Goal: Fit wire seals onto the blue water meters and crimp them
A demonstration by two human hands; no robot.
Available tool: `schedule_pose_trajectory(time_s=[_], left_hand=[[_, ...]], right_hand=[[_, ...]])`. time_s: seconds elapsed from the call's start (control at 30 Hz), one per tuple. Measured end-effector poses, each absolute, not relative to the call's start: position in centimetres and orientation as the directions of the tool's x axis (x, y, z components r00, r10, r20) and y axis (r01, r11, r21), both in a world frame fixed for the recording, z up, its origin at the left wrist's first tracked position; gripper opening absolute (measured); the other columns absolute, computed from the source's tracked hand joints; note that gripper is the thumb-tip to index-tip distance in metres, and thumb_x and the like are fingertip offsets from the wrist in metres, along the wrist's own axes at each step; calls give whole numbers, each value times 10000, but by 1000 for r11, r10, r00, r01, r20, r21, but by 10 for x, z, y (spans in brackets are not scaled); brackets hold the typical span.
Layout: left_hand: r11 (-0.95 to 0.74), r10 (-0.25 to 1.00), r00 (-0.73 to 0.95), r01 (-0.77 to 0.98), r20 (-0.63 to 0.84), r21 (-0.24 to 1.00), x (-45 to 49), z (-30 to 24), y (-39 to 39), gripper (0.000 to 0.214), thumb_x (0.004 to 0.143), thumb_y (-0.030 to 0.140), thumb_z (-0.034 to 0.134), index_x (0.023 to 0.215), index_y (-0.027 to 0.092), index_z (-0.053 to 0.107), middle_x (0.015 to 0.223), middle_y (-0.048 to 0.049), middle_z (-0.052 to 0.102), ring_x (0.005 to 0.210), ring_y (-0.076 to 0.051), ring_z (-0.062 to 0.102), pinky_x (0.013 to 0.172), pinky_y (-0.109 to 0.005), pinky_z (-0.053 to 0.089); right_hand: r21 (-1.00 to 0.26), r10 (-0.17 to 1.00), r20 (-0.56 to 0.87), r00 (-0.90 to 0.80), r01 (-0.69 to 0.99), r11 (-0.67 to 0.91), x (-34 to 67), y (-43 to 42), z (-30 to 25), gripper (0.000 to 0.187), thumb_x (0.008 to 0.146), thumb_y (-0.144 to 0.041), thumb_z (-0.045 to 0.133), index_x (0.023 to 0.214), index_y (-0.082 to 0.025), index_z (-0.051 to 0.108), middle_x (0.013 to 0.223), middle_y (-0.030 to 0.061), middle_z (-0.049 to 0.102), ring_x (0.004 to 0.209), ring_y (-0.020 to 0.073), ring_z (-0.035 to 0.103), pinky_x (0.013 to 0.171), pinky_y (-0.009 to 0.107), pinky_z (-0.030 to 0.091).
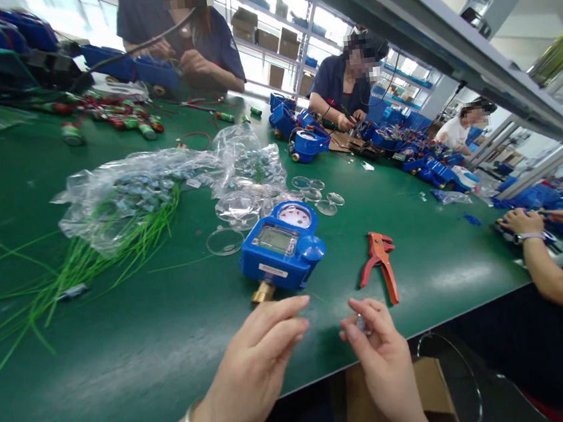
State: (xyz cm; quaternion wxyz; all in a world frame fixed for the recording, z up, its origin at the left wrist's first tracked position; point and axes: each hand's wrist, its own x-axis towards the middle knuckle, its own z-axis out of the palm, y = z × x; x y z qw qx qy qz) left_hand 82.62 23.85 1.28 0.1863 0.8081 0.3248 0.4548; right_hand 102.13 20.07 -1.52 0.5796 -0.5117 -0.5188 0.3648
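Observation:
A blue water meter with a small screen, a round dial and a brass fitting lies on the green table just beyond my hands. My left hand hovers near the table's front edge with its fingers stretched out toward the right, pinching a thin green wire. My right hand is closed in a pinch on a small clear part I cannot name. Orange-handled pliers lie to the right of the meter.
Clear plastic bags with green ties lie at left, clear round lenses behind the meter. Other people work at the far side and a co-worker's hands at right. A cardboard box sits below the edge.

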Motion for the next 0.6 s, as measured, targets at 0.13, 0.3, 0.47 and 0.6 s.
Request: schedule_pose_trajectory(time_s=[0.13,0.3,0.47,0.6], left_hand=[[-749,607,696,342,382,567,834,28,257,181,909,149,425,840,183,588,764,-2,611,710,-128,556,632,-198,418],[-659,650,694,311,310,685,836,37,266,146,890,183,482,856,184,624,769,5,613,726,-116,549,660,-198,390],[-601,676,671,260,306,756,832,35,262,169,853,155,491,740,162,617,670,12,556,644,-104,498,595,-199,353],[-593,690,645,242,329,768,828,33,259,179,829,142,491,694,156,608,612,20,505,606,-102,466,572,-204,336]], right_hand=[[-956,963,155,221,-211,203,1019,201,-13,389,790,-260,664,1158,-274,541,943,19,556,778,129,629,659,248,537],[-847,976,133,171,-491,202,1010,206,-16,294,644,-282,797,882,-223,635,857,5,644,629,75,614,517,141,479],[-836,986,136,92,-524,164,999,205,-18,319,646,-264,796,930,-235,655,910,13,645,703,90,629,612,170,510],[-885,977,197,76,-415,211,997,205,-19,331,655,-254,788,958,-245,656,943,11,603,739,112,622,634,210,519]])
